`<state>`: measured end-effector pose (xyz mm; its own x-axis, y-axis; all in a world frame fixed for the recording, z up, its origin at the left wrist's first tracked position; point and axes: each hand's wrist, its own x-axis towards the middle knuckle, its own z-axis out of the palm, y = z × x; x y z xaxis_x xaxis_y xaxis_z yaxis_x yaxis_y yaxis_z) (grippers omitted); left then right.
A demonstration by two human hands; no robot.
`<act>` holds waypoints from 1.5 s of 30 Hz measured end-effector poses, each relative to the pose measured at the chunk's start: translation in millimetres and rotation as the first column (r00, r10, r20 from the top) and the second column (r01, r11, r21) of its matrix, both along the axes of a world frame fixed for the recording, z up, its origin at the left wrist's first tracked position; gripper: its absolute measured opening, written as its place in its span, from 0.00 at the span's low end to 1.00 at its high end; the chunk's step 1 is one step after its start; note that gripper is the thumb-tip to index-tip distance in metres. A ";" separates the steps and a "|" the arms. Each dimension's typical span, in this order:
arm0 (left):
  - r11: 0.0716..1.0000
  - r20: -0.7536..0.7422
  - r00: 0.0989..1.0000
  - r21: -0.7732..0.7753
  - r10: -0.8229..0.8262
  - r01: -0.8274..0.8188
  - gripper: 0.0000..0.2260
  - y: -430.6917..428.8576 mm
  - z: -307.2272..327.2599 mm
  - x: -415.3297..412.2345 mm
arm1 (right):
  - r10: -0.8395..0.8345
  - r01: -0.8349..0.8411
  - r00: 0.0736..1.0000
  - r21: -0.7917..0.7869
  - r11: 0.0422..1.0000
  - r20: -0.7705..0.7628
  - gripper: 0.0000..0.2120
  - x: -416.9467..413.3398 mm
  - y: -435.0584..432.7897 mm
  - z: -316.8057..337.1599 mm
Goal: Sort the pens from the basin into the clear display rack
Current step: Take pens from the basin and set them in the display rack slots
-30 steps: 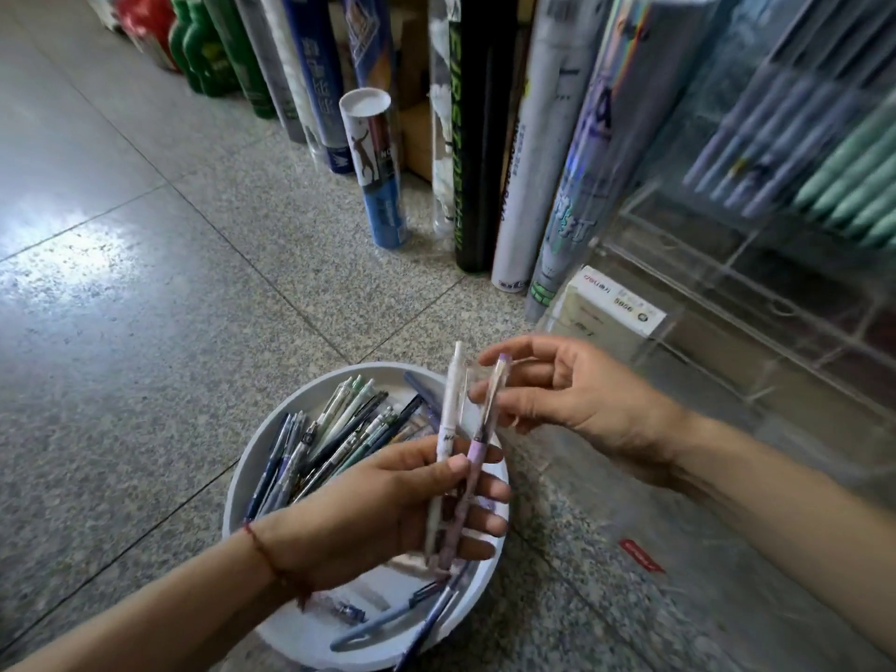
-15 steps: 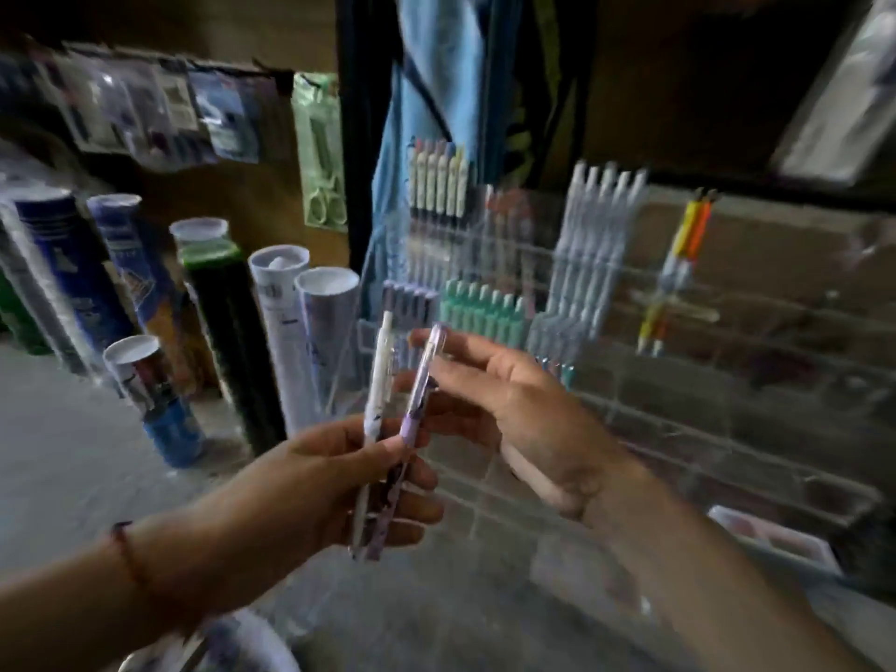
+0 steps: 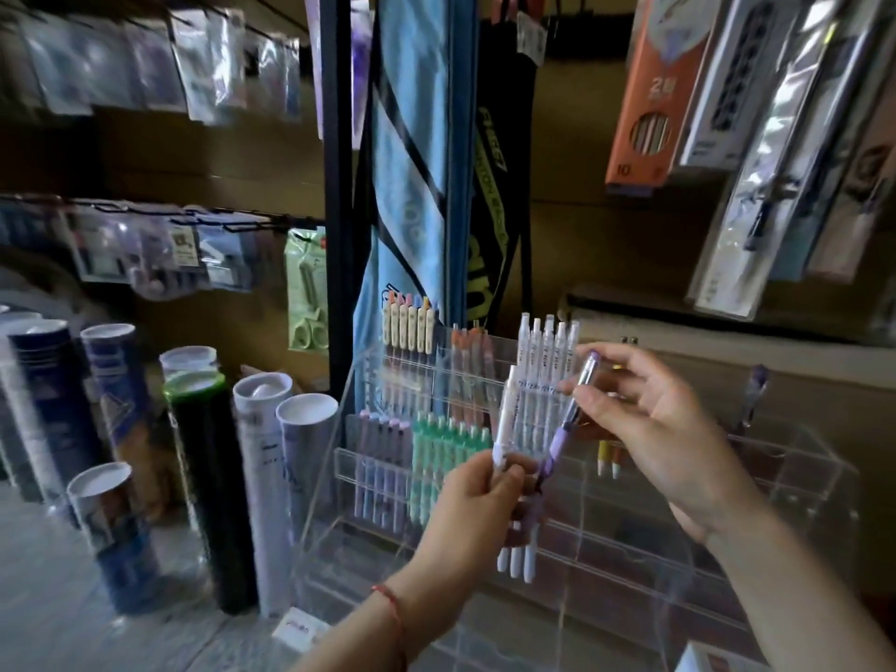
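Head view: both hands are raised in front of the clear display rack (image 3: 679, 550), whose stepped acrylic tiers fill the middle and lower right of the view.

The left hand (image 3: 477, 502) grips a white pen (image 3: 504, 419) by its lower end and holds it upright before the rack's middle. The right hand (image 3: 649, 429) pinches a purple pen (image 3: 567, 419) near its top between thumb and forefinger. This pen slants down to the left hand's fingers (image 3: 514, 477); whether they also clasp it cannot be told. The basin is out of view.

Along the rack's upper tier stand cream pens (image 3: 409, 327), orange pens (image 3: 465, 361) and white-capped pens (image 3: 548, 351). One tier down stand grey-purple pens (image 3: 383, 458) and green pens (image 3: 451, 458), with yellow pens (image 3: 608, 458) showing just behind the right hand. More white pens (image 3: 516, 555) hang in the tier under the left hand.

Open compartments with bare acrylic dividers spread across the rack's right side and front lower tiers, and a lone dark purple pen (image 3: 756, 395) stands at the right rear. Shuttlecock tubes (image 3: 203, 477) crowd the floor close against the rack's left edge.
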<state>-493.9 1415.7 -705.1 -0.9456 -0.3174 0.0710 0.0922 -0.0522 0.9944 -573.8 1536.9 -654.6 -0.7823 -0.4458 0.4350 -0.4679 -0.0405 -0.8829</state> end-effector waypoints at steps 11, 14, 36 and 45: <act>0.976 -0.195 0.979 -0.190 0.065 -0.103 0.08 -0.2 -9.0 -19.0 | -0.186 0.194 0.909 -0.018 0.981 -0.373 0.15 -13.1 18.7 2.8; 0.985 -0.197 0.979 -0.154 0.042 -0.074 0.07 1.9 -11.1 -23.4 | -0.067 0.118 0.961 0.178 0.977 -0.269 0.14 -14.4 18.0 -12.6; 0.965 -0.236 0.972 -0.256 -0.012 -0.051 0.07 3.4 -28.5 -31.3 | -0.062 0.133 0.966 0.276 0.952 -0.252 0.14 -20.2 27.0 -42.1; 0.964 -0.199 0.980 -0.264 -0.028 -0.026 0.07 1.1 -24.4 -27.7 | -0.054 0.181 0.943 0.371 0.911 -0.328 0.13 -17.7 28.3 -39.7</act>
